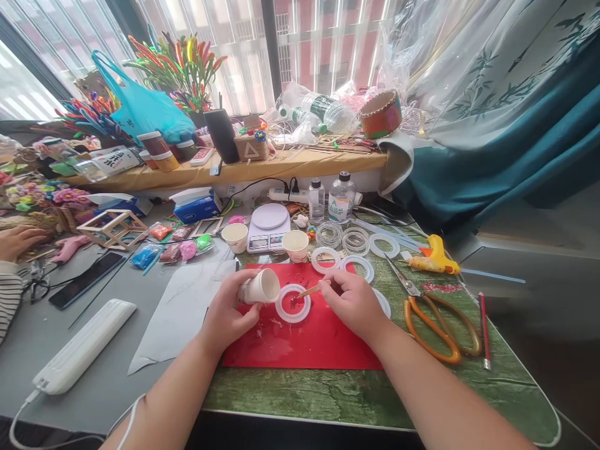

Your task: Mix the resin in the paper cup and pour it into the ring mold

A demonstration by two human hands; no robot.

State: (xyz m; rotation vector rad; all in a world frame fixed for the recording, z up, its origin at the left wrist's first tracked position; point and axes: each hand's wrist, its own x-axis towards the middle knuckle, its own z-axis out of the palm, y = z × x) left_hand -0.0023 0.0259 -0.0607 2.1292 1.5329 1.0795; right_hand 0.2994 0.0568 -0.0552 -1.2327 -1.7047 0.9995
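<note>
My left hand [229, 309] is wrapped round a white paper cup [265, 286], which is tipped to the right with its mouth towards a ring mold. Between the fingers of my right hand [354, 301] is a thin wooden stick [310, 290]. Its tip reaches into the white silicone ring mold [293, 320], and dark red bits show near the tip. The mold lies on a red sheet [309, 350]. More ring molds, such as a white ring [327, 251] and a clear ring [329, 234], lie behind my right hand.
Behind the sheet stand a digital scale [267, 219], two more paper cups [295, 245] and clear bottles [342, 199]. Large scissors [434, 306], a yellow glue gun [435, 255] and a pencil [485, 331] lie at right. Another person's hand [21, 240] is at far left, near a phone [87, 281].
</note>
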